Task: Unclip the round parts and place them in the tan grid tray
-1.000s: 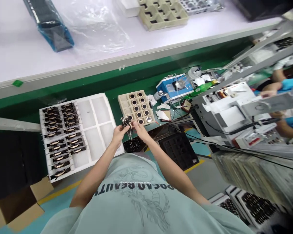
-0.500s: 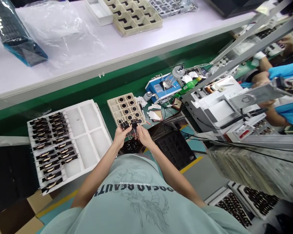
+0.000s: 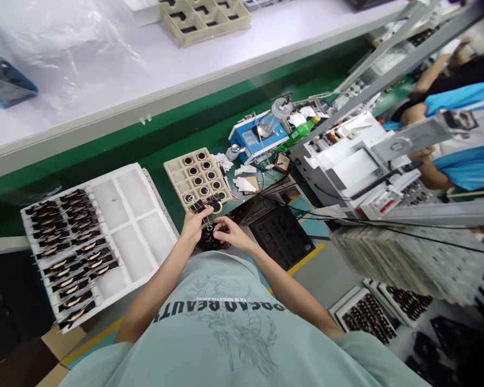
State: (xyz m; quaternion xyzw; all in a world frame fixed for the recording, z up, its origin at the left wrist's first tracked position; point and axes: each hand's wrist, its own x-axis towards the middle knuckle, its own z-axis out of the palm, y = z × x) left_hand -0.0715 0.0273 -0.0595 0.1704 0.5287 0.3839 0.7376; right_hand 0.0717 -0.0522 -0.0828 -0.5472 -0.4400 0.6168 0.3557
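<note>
- The left hand [image 3: 192, 224] pinches a black binder clip [image 3: 199, 206] at the near edge of the beige tray [image 3: 176, 176] on the green counter [image 3: 161, 141].
- The right hand [image 3: 230, 234] rests curled on a dark bin of clips [image 3: 210, 242]; whether it grips one, I cannot tell.
- A white tray [image 3: 145, 201] lies to the left.

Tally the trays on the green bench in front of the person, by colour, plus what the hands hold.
White tray: 1
Beige tray: 1
Black tray: 1
Binder clips in the left hand: cluster, number unclear
Right hand: over a dark pile, grip unclear
Total trays: 3
</note>
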